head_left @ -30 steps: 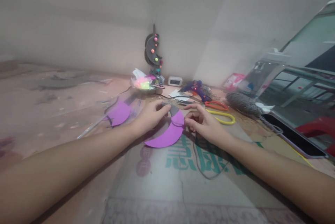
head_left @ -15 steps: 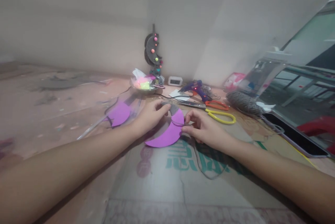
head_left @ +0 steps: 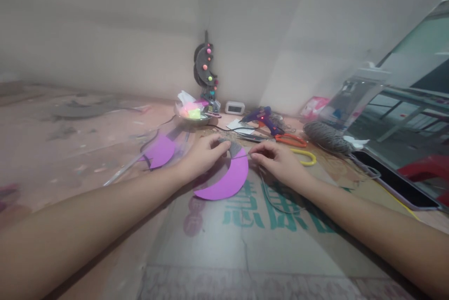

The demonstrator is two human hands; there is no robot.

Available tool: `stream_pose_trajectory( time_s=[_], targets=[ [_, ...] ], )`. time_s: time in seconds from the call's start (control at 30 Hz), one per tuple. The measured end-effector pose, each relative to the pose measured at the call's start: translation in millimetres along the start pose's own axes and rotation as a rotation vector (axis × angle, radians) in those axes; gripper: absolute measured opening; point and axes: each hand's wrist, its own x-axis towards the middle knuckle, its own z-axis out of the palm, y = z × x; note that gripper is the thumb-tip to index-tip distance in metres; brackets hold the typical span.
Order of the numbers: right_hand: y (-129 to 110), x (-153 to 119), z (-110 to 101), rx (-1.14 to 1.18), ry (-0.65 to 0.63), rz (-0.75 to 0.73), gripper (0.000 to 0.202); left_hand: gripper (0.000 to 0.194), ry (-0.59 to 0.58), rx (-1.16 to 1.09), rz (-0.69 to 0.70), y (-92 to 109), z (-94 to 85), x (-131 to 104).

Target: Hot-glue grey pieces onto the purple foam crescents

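Observation:
A purple crescent (head_left: 228, 180) is held low over the cardboard, its upper tip wrapped in grey yarn (head_left: 235, 149). My left hand (head_left: 208, 152) pinches the crescent at that wrapped tip. The fingers of my right hand (head_left: 275, 157) are closed on the grey yarn just right of the crescent. A short taut length runs from them across the crescent's edge, and the loose strand (head_left: 271, 199) curves down over the green printing. Another purple piece (head_left: 159, 151) lies to the left of my left hand.
Behind my hands are scissors with orange and yellow handles (head_left: 291, 140), a purple glue gun (head_left: 263, 117), a small clock (head_left: 235, 108) and a bowl (head_left: 192, 121). A yarn ball (head_left: 326, 137) and a phone (head_left: 396, 180) are on the right. A decorated grey crescent (head_left: 203, 66) stands by the wall.
My right hand has moved up and slightly right, drawing the yarn from lower on the crescent to the edge of the grey wrapping. My left hand has barely moved.

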Motion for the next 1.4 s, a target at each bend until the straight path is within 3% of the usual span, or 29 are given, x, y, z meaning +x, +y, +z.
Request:
stream_pose_trajectory(
  time_s=[0.5, 1.1, 1.3, 1.4],
  targets=[
    [7, 1, 4, 0.093, 0.029, 0.031, 0.017, 0.032, -0.132, 0.099, 0.008, 3, -1.9, -1],
    [6, 1, 5, 0.104, 0.03, 0.026, 0.018, 0.03, -0.192, 0.08, 0.055, 3, -0.6, -2],
    [9, 2, 3, -0.025, 0.023, -0.14, 0.021, 0.03, -0.194, 0.016, 0.029, 5, -0.8, -2],
    [13, 3, 3, 0.018, 0.129, -0.167, 0.034, 0.031, -0.177, -0.041, -0.029, 4, -0.2, -1]
  ],
)
